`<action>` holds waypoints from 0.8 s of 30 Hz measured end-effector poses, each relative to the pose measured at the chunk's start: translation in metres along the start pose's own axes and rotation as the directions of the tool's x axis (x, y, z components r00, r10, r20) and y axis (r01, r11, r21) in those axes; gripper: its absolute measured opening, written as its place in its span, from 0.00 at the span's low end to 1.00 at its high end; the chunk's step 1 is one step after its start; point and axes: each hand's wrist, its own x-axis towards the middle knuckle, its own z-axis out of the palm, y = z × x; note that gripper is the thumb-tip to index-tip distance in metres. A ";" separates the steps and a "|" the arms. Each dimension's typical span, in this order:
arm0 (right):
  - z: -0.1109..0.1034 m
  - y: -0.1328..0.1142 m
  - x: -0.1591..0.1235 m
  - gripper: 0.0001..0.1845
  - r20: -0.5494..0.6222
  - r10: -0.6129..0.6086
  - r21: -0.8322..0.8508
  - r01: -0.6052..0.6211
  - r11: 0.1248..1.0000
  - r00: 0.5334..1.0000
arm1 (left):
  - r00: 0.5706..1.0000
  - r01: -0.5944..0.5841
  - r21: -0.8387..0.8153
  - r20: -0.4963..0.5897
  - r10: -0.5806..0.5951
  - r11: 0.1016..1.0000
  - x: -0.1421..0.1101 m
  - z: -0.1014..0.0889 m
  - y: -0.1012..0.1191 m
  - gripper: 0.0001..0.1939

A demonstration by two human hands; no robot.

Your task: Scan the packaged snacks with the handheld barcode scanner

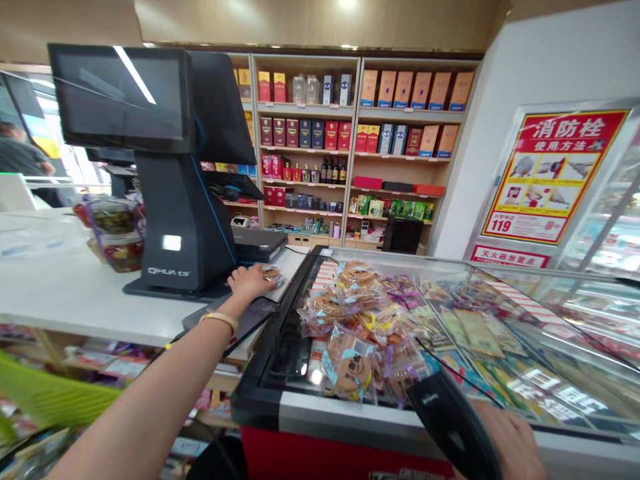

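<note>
With my left arm stretched forward, my left hand is closed around a small clear-wrapped snack pack at the counter's edge, right of the screen stand. My right hand grips a black barcode scanner at the lower right, its head pointing left over the freezer's front edge. A heap of clear-wrapped round cookies lies on the freezer's glass top between my hands. One larger cookie pack rests at the near side of the heap, close to the scanner's head.
A black cash register with a screen stands on the white counter, beside bagged snacks. The glass-topped freezer fills the right, a black cable crossing it. Shelves of boxed bottles line the back. A person is at far left.
</note>
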 end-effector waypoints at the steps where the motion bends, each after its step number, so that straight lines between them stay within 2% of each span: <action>1: -0.001 -0.004 0.006 0.16 -0.003 0.003 -0.002 -0.003 1.000 1.000 | 1.000 -0.020 -0.008 -0.017 0.020 1.000 -0.003 -0.002 -0.002 0.40; 4: -0.004 -0.013 0.023 0.14 0.006 0.010 -0.016 -0.010 1.000 1.000 | 0.977 -0.165 -0.052 -0.145 0.156 0.985 -0.015 -0.014 -0.008 0.39; 6: -0.006 -0.015 0.034 0.14 0.026 0.027 -0.020 -0.027 0.999 0.999 | 0.911 -0.339 -0.063 -0.270 0.311 0.939 -0.029 -0.025 -0.014 0.37; 8: -0.009 -0.015 0.045 0.14 0.061 0.033 -0.016 -0.032 0.999 0.998 | 0.798 -0.532 -0.043 -0.360 0.483 0.846 -0.048 -0.038 -0.018 0.36; 10: -0.013 -0.014 0.057 0.14 0.092 -0.003 -0.004 0.003 1.000 0.996 | 0.660 -0.696 -0.012 -0.405 0.633 0.718 -0.072 -0.052 -0.021 0.35; 13: -0.020 -0.017 0.078 0.13 0.142 -0.010 0.050 0.003 0.999 0.990 | 0.477 -0.845 0.031 -0.404 0.780 0.533 -0.111 -0.071 -0.019 0.33; 15: -0.023 -0.025 0.092 0.10 0.193 0.015 0.109 -0.037 0.993 0.981 | 0.396 -0.896 0.038 -0.382 0.835 0.443 -0.133 -0.080 -0.015 0.32; 19: -0.025 -0.044 0.111 0.09 0.215 0.070 0.188 -0.111 0.976 0.974 | 0.309 -0.943 0.012 -0.337 0.889 0.332 -0.160 -0.086 -0.005 0.33; 24: -0.021 -0.054 0.118 0.07 0.302 0.063 0.197 -0.127 0.972 0.951 | 0.260 -0.964 -0.032 -0.318 0.912 0.264 -0.171 -0.085 0.004 0.37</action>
